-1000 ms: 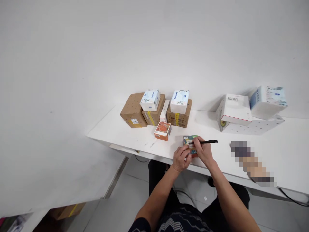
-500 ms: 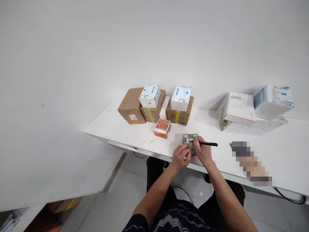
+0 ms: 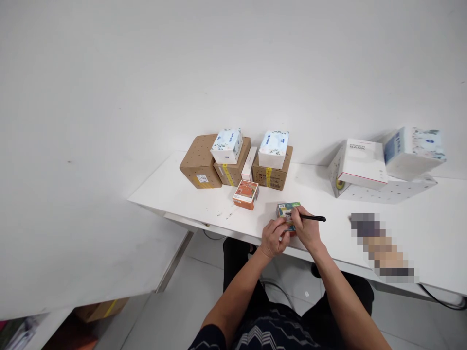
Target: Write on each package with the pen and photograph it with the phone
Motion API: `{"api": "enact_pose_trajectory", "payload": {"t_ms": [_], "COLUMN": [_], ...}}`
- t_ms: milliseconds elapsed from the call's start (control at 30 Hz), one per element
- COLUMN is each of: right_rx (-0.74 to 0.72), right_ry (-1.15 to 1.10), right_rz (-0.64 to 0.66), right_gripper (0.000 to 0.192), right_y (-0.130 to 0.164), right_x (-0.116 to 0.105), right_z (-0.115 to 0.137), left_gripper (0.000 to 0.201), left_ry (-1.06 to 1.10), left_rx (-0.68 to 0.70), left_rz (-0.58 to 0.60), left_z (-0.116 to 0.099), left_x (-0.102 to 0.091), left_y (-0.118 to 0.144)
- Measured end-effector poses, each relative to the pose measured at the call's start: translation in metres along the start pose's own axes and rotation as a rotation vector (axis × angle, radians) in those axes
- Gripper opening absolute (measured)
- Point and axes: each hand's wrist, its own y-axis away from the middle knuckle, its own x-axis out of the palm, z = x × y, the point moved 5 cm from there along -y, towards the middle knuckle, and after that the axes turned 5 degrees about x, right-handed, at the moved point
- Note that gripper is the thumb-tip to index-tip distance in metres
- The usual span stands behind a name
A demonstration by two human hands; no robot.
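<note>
At the near edge of the white desk (image 3: 419,228), the left hand (image 3: 273,237) curls its fingers against a small green printed cardboard box (image 3: 288,212), steadying it, while the right hand (image 3: 308,229) pinches a slim black pen (image 3: 310,218), tip on the box top, forearms angled inward.

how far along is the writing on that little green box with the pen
Underway. The left hand steadies the small green box at the table edge; the right hand holds the black pen, tip on its top. The orange box lies untouched nearby; finished marks are too small to see.
</note>
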Motion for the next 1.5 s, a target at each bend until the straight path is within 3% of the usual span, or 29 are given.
{"api": "enact_pose_trajectory", "payload": {"t_ms": [200,300,400,567,767,900,1000,1100,1233,1333,1500], "right_rx": [0.058,0.098,0.048,-0.085,-0.154,-0.125,-0.097,-0.007,0.337,0.532,0.606], "right_ry": [-0.084,-0.110,0.034,0.496,1.016,1.043,1.032,1.002,0.975,0.887,0.829], "right_rz": [-0.118,-0.251,-0.291,-0.061,0.117,0.106,0.053,-0.132,-0.359,-0.296,-0.216], "right_gripper": [0.034,0.033,0.030,0.031,0.048,0.053,0.051,0.044,0.072,0.086,0.069], "right_y": [0.005,0.010,0.012,0.006,0.001,0.002,0.011,0.028,0.052,0.058,0.051], "right_x": [-0.005,-0.020,-0.040,-0.055,-0.041,-0.040,-0.057,-0.096,-0.155,-0.171,-0.167], "right_z": [-0.012,-0.025,-0.039,-0.065,-0.078,-0.079,-0.085,-0.096,-0.122,-0.136,-0.135], "left_gripper": [0.025,0.025,0.026,0.027,0.027,0.028,0.028,0.028,0.028,0.028,0.027], "left_ry": [-0.007,0.007,0.030,-0.023,-0.023,0.003,0.015,0.016,0.016,0.022,0.031], "left_rx": [-0.018,-0.007,-0.001,-0.045,-0.067,-0.060,-0.056,-0.058,-0.072,-0.076,-0.071], "left_rz": [0.008,-0.009,-0.031,-0.042,-0.056,-0.047,-0.043,-0.041,-0.030,-0.029,-0.042], "left_z": [0.001,0.000,0.000,0.003,0.005,0.005,0.006,0.005,0.006,0.007,0.007], "left_x": [0.001,0.000,-0.001,0.000,0.000,0.001,0.002,0.002,0.002,0.003,0.003], "left_y": [0.002,0.002,0.003,0.009,0.011,0.010,0.010,0.010,0.011,0.011,0.011]}}
